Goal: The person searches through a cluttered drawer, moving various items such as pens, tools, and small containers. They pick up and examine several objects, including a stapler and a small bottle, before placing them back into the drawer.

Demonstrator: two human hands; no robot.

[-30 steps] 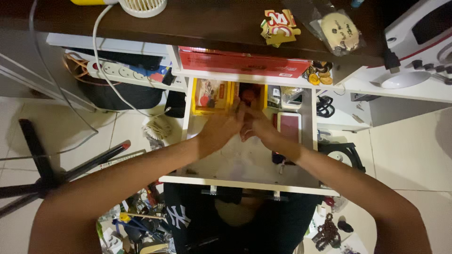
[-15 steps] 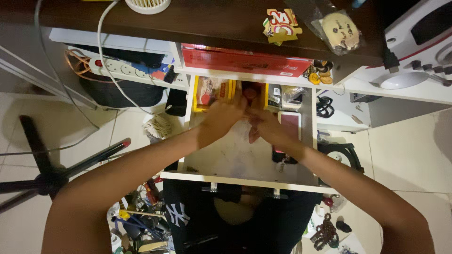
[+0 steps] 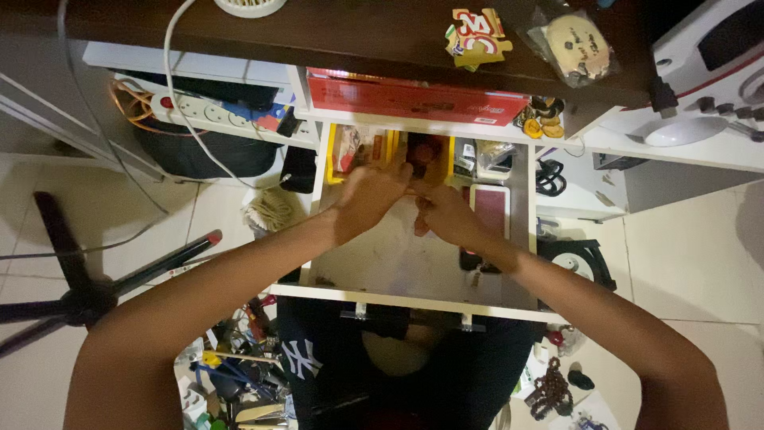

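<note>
Nearest the camera, both forearms reach forward over the white front edge of an open drawer (image 3: 414,301), whose pale floor is bare in the middle. The left hand (image 3: 368,199) and the right hand (image 3: 446,216) meet over the drawer's far half, fingers curled in toward each other; they seem to pinch something small between them, but it is hidden by the knuckles and I cannot tell what it is or whether either hand truly grips it. Just beside the right hand lies a flat rectangular case with a dark red face and pale rim (image 3: 489,209). Beyond the fingers, at the drawer's back, a yellow tray (image 3: 390,151) holds small packets and a dark red round item (image 3: 425,151), partly covered by the hands. Farther on, a long red flat box (image 3: 414,99) lies across the shelf edge above the drawer. To the left a white power strip (image 3: 199,107) sits on a shelf, its white cable (image 3: 171,64) running up out of frame. On the dark brown surface (image 3: 358,36) farthest away sit a colourful puzzle-shaped piece (image 3: 477,36) and a clear bag with a round beige item (image 3: 574,46); a white round object at the top edge is cut off.
</note>
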